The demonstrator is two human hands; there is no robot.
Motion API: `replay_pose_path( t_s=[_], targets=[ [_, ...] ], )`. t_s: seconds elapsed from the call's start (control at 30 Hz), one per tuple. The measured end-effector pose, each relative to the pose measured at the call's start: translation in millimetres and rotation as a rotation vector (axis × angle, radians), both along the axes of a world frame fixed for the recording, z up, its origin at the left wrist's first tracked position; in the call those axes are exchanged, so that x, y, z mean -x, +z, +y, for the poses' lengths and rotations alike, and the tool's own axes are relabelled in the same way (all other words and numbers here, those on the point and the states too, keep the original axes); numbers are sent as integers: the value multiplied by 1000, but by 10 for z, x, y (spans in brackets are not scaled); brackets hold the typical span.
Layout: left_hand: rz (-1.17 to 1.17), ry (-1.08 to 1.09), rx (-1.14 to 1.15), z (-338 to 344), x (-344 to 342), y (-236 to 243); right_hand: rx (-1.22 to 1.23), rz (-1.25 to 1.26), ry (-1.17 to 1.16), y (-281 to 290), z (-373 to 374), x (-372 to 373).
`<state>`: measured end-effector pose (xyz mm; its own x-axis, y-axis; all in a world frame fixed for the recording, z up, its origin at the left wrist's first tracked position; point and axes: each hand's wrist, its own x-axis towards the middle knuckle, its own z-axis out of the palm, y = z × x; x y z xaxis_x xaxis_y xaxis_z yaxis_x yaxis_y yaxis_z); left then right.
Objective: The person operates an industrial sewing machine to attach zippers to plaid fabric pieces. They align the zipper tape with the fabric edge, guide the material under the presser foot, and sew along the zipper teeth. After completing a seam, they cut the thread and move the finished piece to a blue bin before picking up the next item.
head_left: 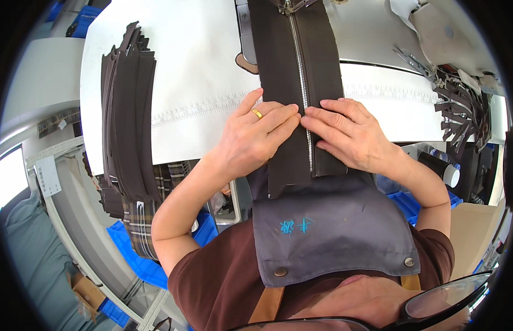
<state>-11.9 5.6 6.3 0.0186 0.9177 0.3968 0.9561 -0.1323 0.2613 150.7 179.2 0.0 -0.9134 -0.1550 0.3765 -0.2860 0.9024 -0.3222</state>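
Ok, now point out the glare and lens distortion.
Head view: the panel at far left is blown to white; head view: the metal zipper glints along its teeth; head view: the white worktable is bright, its printed ruler scale readable as bowed by the fisheye, the picture's corners black.

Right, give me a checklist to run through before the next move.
1. Left hand on the fabric: ok.
2. Right hand on the fabric: ok.
3. Hands clear of the metal foot: ok, they lie nearer the body.
4. Foot lowered: cannot tell, the picture's top edge cuts it.
5. Fabric's near edge even: not ok, it reaches lower on the left.
6. Stack apart from the fabric: ok, off to the left.
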Motion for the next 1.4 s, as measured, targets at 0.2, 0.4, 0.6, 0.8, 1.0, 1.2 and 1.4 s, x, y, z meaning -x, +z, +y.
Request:
replay_pose_path(
  t_s=[0.2, 0.4, 0.6, 0.8, 1.0, 1.2, 1.4],
  targets=[
    [133, 17, 77, 210, 394, -24, -29, -45, 28, 18, -1, 9],
    [12, 194, 40, 675, 774, -69, -9, -68, 36, 50, 6, 14],
    [-17, 208, 83, 704, 810, -64, -109, -90, -17, 51, -40, -56],
    [-53, 194, 63, 722, 880, -93, -20, -89, 11, 19, 14, 7],
    [-23, 216, 80, 650, 761, -97, -41, -80, 12, 31, 76, 95],
    [139, 189, 97, 661, 816, -149, -64, -105, 59, 100, 122, 167],
    [56, 226, 15, 648, 718, -237, -80, -46, 89, 28, 87, 118]
  ],
)
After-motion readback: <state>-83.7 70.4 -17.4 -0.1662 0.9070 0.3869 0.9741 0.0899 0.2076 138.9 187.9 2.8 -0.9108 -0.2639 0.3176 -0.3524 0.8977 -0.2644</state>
